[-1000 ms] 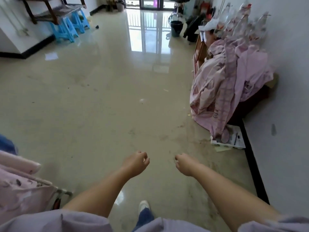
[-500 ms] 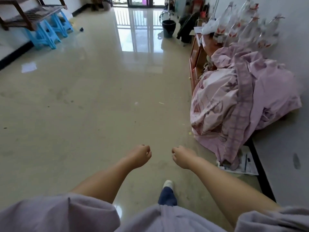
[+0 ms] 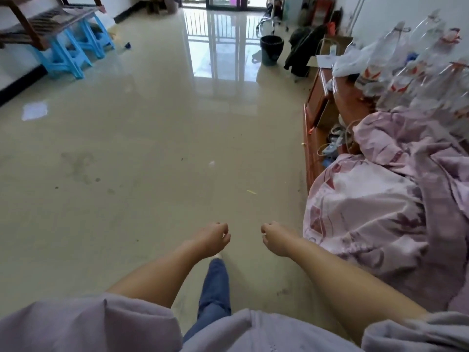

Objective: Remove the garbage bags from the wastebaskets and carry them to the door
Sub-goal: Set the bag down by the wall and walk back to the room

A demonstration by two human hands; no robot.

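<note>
Shiny beige floor (image 3: pixel 152 148) lies ahead. Both hands, left hand (image 3: pixel 212 240) and right hand (image 3: pixel 275 240), hang loosely curled, each grip holding nothing. A dark wastebasket (image 3: pixel 271 50) stands far off, at the floor's far edge near the glass door (image 3: pixel 223 1).

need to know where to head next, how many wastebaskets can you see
1: a dark wastebasket with a black liner stands on the floor far ahead, near the glass door and left of the dark clothing heap. Others may be hidden behind the clutter on the right.
</note>
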